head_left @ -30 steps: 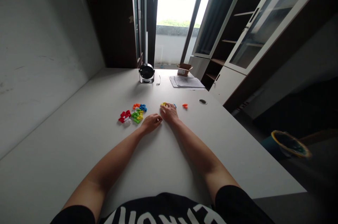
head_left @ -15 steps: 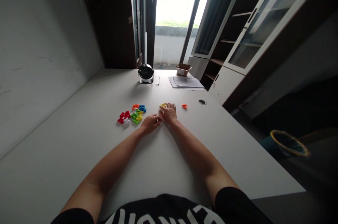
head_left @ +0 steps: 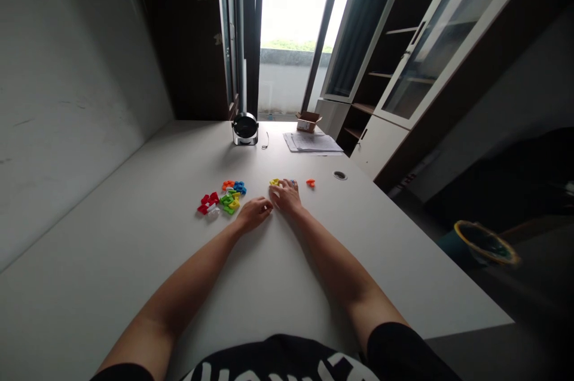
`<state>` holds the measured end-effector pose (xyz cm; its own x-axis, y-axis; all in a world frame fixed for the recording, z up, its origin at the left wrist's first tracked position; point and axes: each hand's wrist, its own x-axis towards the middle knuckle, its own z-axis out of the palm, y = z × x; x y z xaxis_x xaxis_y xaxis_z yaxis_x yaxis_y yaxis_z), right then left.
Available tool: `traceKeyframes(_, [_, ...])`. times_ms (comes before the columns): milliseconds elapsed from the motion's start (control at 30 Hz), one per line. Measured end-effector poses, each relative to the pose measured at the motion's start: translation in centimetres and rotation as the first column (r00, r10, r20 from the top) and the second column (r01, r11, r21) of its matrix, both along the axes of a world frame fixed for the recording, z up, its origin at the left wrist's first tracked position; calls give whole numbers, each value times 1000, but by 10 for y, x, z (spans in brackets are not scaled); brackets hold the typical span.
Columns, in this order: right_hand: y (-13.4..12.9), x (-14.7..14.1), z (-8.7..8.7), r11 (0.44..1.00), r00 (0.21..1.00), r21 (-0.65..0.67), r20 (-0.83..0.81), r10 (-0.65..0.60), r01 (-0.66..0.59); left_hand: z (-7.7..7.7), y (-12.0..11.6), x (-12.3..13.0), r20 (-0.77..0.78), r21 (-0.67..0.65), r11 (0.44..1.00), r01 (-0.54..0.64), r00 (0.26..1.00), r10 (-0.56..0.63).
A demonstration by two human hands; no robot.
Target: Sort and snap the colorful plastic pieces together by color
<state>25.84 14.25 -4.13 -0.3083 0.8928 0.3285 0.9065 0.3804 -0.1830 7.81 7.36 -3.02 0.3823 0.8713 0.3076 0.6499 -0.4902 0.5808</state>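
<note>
Most plastic pieces lie clustered, untouched, at 10 o'clock from your left hand (curled, contents hidden). Your right hand arches over a yellow piece and blue piece, grip indeterminate; one orange piece sits apart at its 2 o'clock.

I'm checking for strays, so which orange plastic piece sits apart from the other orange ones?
The lone orange piece to the right of your right hand; the other orange pieces lie left of your left hand, beside the blue pieces.
</note>
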Motion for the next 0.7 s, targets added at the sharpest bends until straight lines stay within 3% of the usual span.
traceKeyframes(467, [0, -6, -6, 999, 1000, -33, -13, -17, 17, 2, 0, 1, -3, 28, 999, 17, 1000, -17])
traceKeyframes(700, [-7, -7, 0, 999, 1000, -40, 18, -13, 13, 2, -1, 1, -6, 23, 1000, 17, 1000, -17])
